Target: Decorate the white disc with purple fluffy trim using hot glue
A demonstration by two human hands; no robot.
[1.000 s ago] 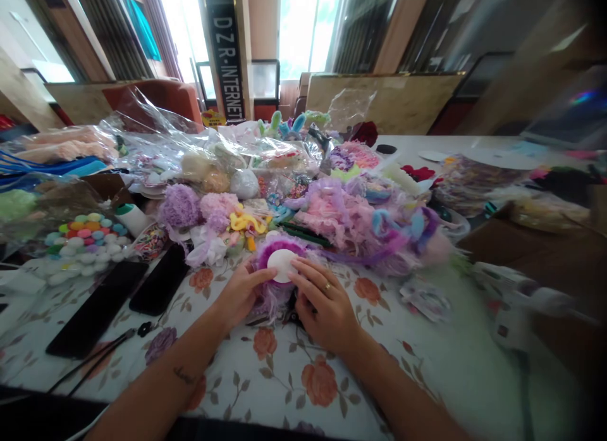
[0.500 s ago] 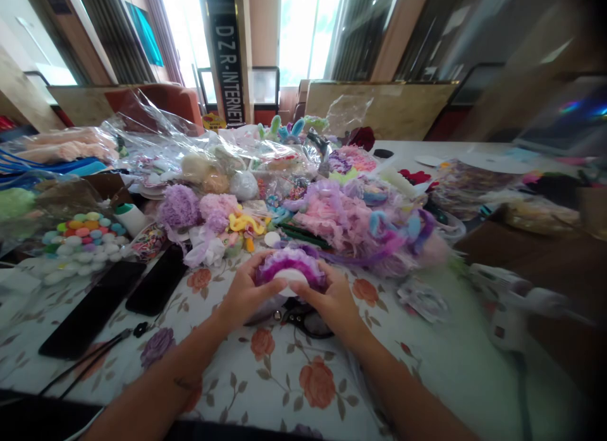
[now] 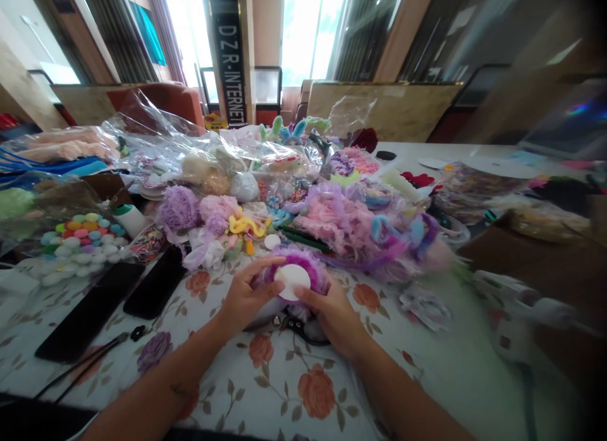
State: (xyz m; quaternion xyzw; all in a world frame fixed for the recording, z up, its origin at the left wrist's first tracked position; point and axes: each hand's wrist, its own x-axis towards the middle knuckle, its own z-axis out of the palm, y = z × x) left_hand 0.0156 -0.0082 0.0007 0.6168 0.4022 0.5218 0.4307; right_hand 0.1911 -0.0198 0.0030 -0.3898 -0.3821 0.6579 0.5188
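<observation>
Possibly the white disc (image 3: 292, 283), clasped with purple fluff (image 3: 313, 262) by left grip (image 3: 247, 294) and right grip (image 3: 338, 309), skews under uneven pressure, or fluff snags the scissors (image 3: 293, 325) at six o'clock

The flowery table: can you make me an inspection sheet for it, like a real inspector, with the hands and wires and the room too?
Surface: white tablecloth with orange and purple flowers.
Things in hand: purple fluffy piece with a white disc facing the camera.
Clutter: pink fluff, pom-poms, two black phone-shaped slabs, a white glue gun.
Hands: left hand and right hand grip the fluffy piece from either side, thumbs on the disc.
Cables: black cord near the slabs; a blurred cable below the glue gun.
Surroundings: red chair, bright window, dark sign.
</observation>
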